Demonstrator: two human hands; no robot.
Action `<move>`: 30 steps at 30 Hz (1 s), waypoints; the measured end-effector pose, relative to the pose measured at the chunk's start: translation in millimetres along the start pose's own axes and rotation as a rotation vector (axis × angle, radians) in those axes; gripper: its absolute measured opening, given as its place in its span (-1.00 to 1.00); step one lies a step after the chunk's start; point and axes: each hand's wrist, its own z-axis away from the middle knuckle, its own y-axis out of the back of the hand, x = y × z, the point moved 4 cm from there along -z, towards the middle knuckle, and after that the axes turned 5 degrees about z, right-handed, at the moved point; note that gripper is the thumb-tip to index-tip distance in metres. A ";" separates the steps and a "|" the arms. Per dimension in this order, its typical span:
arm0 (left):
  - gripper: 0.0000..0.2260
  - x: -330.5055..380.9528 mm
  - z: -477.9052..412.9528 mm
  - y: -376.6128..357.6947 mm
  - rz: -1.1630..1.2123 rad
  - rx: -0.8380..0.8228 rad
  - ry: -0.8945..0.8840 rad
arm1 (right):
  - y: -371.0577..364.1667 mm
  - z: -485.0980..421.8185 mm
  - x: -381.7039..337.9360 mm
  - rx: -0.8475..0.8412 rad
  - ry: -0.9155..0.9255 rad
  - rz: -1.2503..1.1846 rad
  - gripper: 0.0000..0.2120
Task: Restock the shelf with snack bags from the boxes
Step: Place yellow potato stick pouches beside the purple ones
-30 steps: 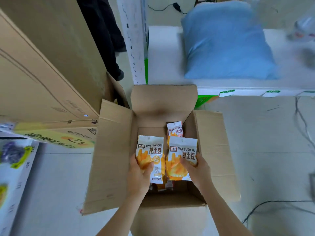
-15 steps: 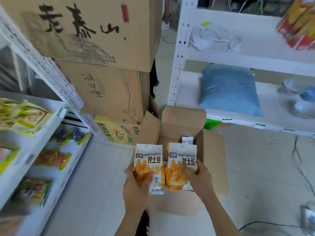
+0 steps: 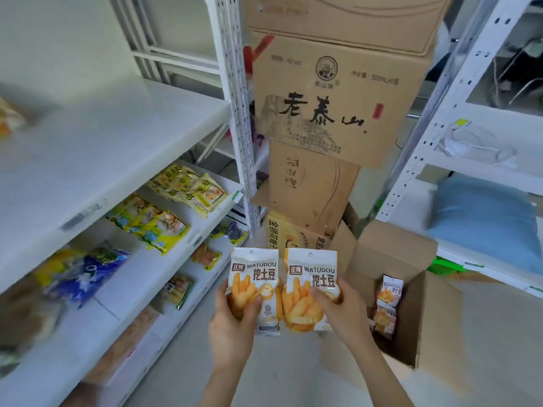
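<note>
Holding one each, the left hand (image 3: 232,321) grips the left bag (image 3: 255,276) low down, and the right hand (image 3: 342,314) grips the right bag (image 3: 312,277). Both bags are up in the air, between the shelf (image 3: 123,148) and the open box (image 3: 437,321). They look light, puffy and slippery, so a soft squeeze seems best.

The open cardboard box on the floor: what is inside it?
Inside the open box, at least two snack bags show, one above the other. The walls hide its bottom.
</note>
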 end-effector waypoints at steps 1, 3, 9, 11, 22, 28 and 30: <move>-0.54 3.6 -3.0 22.1 0.002 0.021 -0.013 | -15.1 5.6 -15.4 -0.009 0.020 0.001 -0.84; -0.53 8.7 -10.1 66.4 0.009 0.068 -0.045 | -46.4 16.0 -43.1 -0.036 0.054 -0.004 -0.85; -0.47 22.8 -33.3 191.8 -0.022 0.241 -0.108 | -139.7 45.7 -128.5 -0.135 0.167 -0.038 -0.89; -0.44 27.9 -40.8 226.8 -0.018 0.294 -0.121 | -168.1 51.3 -155.5 -0.168 0.206 -0.046 -0.88; -0.39 71.6 -80.8 343.0 0.014 0.582 -0.164 | -274.8 35.0 -283.2 -0.323 0.456 -0.012 -0.82; -0.40 96.3 -125.2 358.7 0.016 0.703 -0.173 | -314.0 -11.4 -335.5 -0.389 0.596 -0.012 -0.77; -0.42 106.0 -144.0 358.4 0.019 0.743 -0.174 | -326.0 -32.4 -354.1 -0.411 0.647 0.012 -0.78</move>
